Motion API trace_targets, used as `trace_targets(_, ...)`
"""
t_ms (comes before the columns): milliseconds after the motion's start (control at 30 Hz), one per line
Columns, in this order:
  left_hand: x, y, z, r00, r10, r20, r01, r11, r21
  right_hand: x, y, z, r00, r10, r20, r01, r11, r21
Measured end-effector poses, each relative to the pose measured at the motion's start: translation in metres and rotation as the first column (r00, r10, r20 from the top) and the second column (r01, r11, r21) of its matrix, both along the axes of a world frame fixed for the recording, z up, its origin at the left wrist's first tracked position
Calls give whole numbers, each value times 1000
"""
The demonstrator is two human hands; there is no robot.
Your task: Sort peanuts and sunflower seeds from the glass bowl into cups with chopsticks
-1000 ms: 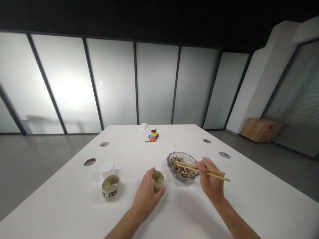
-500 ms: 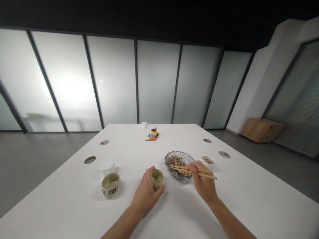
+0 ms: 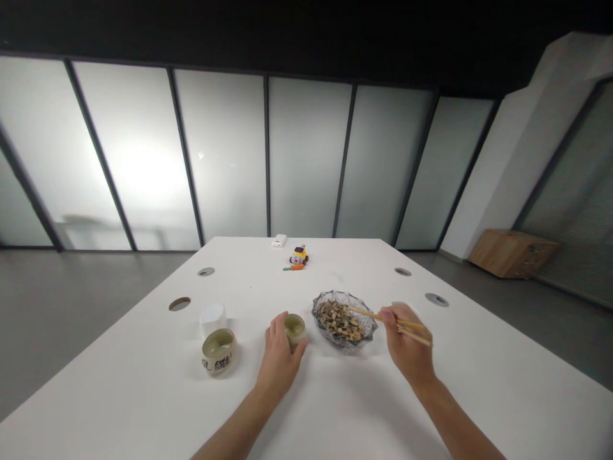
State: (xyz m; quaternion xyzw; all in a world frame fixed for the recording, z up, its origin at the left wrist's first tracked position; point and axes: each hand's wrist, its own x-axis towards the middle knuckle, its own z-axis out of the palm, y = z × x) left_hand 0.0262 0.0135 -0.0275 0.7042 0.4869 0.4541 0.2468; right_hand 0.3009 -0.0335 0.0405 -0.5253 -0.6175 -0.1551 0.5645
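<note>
Steadying small cup (image 3: pixel 295 324) w/ L hand (image 3: pixel 280 354); pinching chopsticks (image 3: pixel 368 314) in R hand (image 3: pixel 407 338).
Wrapped w/ L fingers round cup's left & far side, thumb at near side, rim showing btwn; closed w/ R fingers on chopsticks partway along, tips reaching left past fingertips, over seeds (image 3: pixel 339 321) in glass bowl (image 3: pixel 368 327) (can't tell re: a seed btwn tips). Located, re: bowl: just R of small cup, btwn both hands, apart from L fingers. Also on white table (image 3: pixel 306 409): lettered cup (image 3: pixel 219 351) well L of L hand, white container (image 3: pixel 213 318) just behind; farther off, toy truck (image 3: pixel 299 255) & toy carrot (image 3: pixel 295 268).
</note>
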Motion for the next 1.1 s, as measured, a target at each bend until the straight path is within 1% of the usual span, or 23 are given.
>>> trace_targets(133, 0, 0, -1, 1000, -8, -3, 8, 1000, 16, 7, 7, -4, 999, 7, 34, -5, 999, -33)
trace_targets(300, 0, -1, 0, 1000, -18, -24, 18, 1000, 11, 4, 9, -7, 998, 51, 48, -47, 996, -73)
trace_targets(600, -1, -2, -1, 1000, -26, -17, 26, 1000, 7, 5, 9, -8, 996, 79, 50, -72, 988, -134)
trace_targets(767, -1, -2, -1, 1000, -21, -23, 22, 1000, 15, 4, 7, -12, 985, 167, 42, -154, 964, -218)
trace_targets(833, -1, -2, -1, 1000, -15, -25, 15, 1000, 20, 4, 7, -12, 980, 196, 40, -182, 955, -233)
trace_targets(933, -1, -1, -1, 999, -10, -32, 11, 1000, 26, 2, 6, -11, 985, 171, 29, -161, 964, -210)
trace_targets(1100, 0, -2, -1, 999, -18, -44, 18, 1000, 19, 1, 5, -6, 996, 71, 46, -65, 991, -115)
